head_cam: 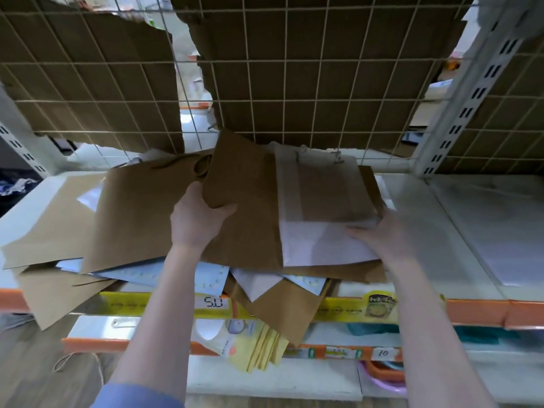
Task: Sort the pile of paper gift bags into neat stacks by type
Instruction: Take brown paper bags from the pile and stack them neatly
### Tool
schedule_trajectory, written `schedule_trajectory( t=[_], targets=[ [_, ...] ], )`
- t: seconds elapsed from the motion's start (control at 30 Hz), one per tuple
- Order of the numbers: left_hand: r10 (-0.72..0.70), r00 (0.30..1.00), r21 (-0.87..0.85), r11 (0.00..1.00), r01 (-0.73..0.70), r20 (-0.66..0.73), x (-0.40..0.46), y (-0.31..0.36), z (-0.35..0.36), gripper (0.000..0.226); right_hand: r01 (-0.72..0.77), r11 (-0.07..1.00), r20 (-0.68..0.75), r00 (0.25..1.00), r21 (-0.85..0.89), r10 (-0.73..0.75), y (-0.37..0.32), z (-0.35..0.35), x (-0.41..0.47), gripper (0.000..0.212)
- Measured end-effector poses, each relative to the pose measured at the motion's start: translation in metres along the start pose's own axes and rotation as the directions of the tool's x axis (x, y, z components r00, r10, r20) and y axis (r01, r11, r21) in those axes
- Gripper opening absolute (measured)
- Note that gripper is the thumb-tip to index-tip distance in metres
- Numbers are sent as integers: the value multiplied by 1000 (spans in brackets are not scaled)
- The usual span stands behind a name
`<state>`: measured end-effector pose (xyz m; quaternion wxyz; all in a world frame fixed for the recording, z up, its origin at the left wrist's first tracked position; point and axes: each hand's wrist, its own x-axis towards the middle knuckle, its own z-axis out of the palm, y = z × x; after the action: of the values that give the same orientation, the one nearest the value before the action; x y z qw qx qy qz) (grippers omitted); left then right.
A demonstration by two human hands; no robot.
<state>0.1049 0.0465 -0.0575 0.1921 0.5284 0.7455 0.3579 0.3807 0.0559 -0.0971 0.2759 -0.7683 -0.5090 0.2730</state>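
Note:
A loose pile of flat paper bags lies on a white shelf (471, 219). My left hand (197, 219) grips the edge of a brown paper bag (244, 201) on top of the pile, thumb over it. My right hand (379, 234) holds the right side of a brown and white bag with rope handles (323, 195), thumb on top and fingers under its edge. More brown bags (138, 213) spread to the left. Pale blue patterned bags (206, 279) and white ones (259, 282) stick out underneath at the shelf's front.
A wire grid backed by torn cardboard (309, 83) closes the shelf's back. A metal upright (459, 113) stands at the right. Below, a lower shelf holds yellow bags (259, 348); price labels (216, 303) line the orange shelf edge. A rope handle (76, 363) lies on the floor.

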Motion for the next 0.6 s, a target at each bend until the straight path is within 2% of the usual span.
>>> schedule_trajectory(
  t=[0.13, 0.2, 0.27, 0.33, 0.43, 0.6],
  targets=[
    [-28, 996, -364, 930, 56, 80, 1, -9, -7, 25, -102, 987, -15, 994, 127, 105, 1, -11, -4, 60],
    [-21, 997, -460, 886, 54, 76, 1, -12, -10, 17, -80, 983, -69, 993, 168, 92, 4, -14, -4, 40],
    [-8, 998, -523, 851, 43, 70, 0, -14, -14, 18, -60, 971, -110, 990, 231, 87, 6, -17, -7, 25],
    [-9, 997, -563, 825, 48, 71, -2, -17, -19, 23, -21, 942, -137, 988, 336, 71, 8, -19, -12, 20],
    [-30, 998, -612, 788, 63, 63, -4, -19, -26, 22, 37, 852, -175, 982, 522, 64, 11, -24, -24, 27],
    [-57, 996, -674, 734, 84, 62, -15, -15, -28, 21, 204, 792, -288, 957, 575, -37, 17, -42, -40, 28]
  ],
)
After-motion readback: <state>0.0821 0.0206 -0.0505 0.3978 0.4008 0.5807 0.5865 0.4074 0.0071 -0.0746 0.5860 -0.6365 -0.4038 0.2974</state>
